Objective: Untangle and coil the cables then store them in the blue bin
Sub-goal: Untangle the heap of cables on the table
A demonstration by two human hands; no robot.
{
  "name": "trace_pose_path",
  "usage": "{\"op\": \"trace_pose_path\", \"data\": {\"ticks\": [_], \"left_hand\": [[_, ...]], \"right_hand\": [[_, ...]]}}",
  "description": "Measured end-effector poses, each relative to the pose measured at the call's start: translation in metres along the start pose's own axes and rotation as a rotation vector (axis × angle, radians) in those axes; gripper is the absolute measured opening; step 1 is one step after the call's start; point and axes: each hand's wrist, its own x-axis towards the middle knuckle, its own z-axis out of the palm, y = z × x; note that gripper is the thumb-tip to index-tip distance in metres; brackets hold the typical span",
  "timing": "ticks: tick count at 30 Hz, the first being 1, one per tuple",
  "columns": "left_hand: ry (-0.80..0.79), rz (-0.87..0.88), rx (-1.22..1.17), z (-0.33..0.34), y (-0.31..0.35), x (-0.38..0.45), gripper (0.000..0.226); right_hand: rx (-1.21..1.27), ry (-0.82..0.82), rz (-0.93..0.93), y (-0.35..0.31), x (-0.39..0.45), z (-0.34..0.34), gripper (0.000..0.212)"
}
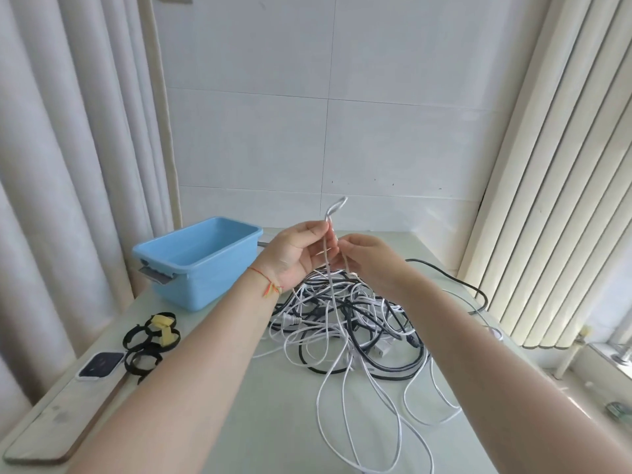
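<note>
A light blue bin (196, 260) is seen beside a tangle of white and black cables (345, 319). Black straps (147, 347) with yellow tabs are shown on a pale green table (266, 422). A red string (265, 278) is worn at the wrist.

Bright, soft daylight enters from the right through the blinds (533, 186); shadows are faint, and wide-angle distortion bends the edges.

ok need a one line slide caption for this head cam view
Both hands, left and right, pinch a white cable lifted from the tangled pile beside the blue bin.
</note>
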Motion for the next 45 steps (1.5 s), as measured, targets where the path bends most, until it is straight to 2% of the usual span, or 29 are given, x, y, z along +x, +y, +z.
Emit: {"op": "trace_pose_path", "data": {"ticks": [3, 4, 6, 8, 9, 11, 13, 14, 16, 18, 20, 22, 25, 28, 30, 34, 37, 40, 41, 45], "left_hand": [[0.172, 0.052, 0.12, -0.006, -0.004, 0.005, 0.009], [0.235, 0.059, 0.227, -0.012, -0.005, 0.006, 0.009], [0.336, 0.044, 0.592, -0.022, -0.01, 0.004, 0.011], [0.36, 0.026, 0.781, -0.028, -0.014, 0.002, 0.013], [0.345, 0.029, 0.791, -0.024, -0.016, 0.002, 0.012], [0.294, 0.077, 0.79, -0.01, -0.015, 0.003, 0.009], [0.255, 0.135, 0.755, 0.011, -0.014, 0.004, 0.009], [0.256, 0.156, 0.728, 0.018, -0.014, 0.005, 0.01], [0.302, 0.16, 0.67, 0.024, -0.016, 0.006, 0.012], [0.304, 0.091, 0.581, 0.017, -0.018, 0.006, 0.019], [0.153, -0.087, 0.4, 0.004, -0.024, 0.003, 0.031], [-0.038, -0.237, 0.282, -0.003, -0.034, -0.005, 0.026], [-0.142, -0.211, 0.485, -0.004, -0.046, -0.009, 0.019], [-0.076, -0.159, 0.702, -0.006, -0.043, -0.005, 0.02], [-0.036, -0.147, 0.741, -0.003, -0.039, -0.004, 0.017], [0.062, -0.121, 0.708, 0.001, -0.039, -0.001, 0.015], [0.102, -0.123, 0.777, -0.001, -0.045, 0.0, 0.016], [0.128, -0.119, 0.778, 0.0, -0.054, -0.002, 0.016], [0.122, -0.121, 0.808, 0.0, -0.058, -0.002, 0.012], [0.08, -0.194, 1.024, -0.005, -0.066, -0.004, 0.019]], "right_hand": [[0.073, 0.0, 0.14, -0.006, -0.006, -0.004, 0.026], [0.03, -0.027, 0.204, -0.005, -0.008, -0.009, 0.024], [-0.061, -0.098, 0.307, -0.004, -0.014, -0.019, 0.02], [-0.121, -0.148, 0.315, -0.001, -0.014, -0.022, 0.01], [-0.148, -0.16, 0.3, 0.0, -0.015, -0.021, 0.007], [-0.225, -0.177, 0.273, 0.002, -0.015, -0.012, 0.02], [-0.317, -0.206, 0.227, 0.002, -0.014, 0.002, 0.016], [-0.363, -0.201, 0.214, 0.002, -0.014, 0.008, 0.012], [-0.394, -0.132, 0.2, -0.002, -0.011, 0.015, 0.025], [-0.306, -0.038, 0.156, -0.007, -0.008, 0.013, 0.037], [-0.114, 0.063, 0.099, -0.014, -0.003, 0.006, 0.037], [0.089, 0.166, 0.012, -0.025, 0.006, -0.001, 0.036], [0.187, 0.308, -0.094, -0.04, 0.016, -0.008, 0.036], [0.122, 0.388, -0.095, -0.038, 0.016, -0.015, 0.035], [0.013, 0.36, -0.009, -0.029, 0.01, -0.021, 0.03], [-0.37, 0.043, 0.195, -0.008, -0.002, -0.019, 0.029], [-0.491, 0.102, 0.168, 0.009, -0.001, -0.013, 0.016], [-0.663, 0.142, 0.159, 0.02, 0.002, -0.015, 0.017], [-0.681, 0.15, 0.173, 0.022, 0.001, -0.016, 0.019], [-0.649, 0.14, 0.226, 0.028, -0.003, -0.017, 0.025]]}}
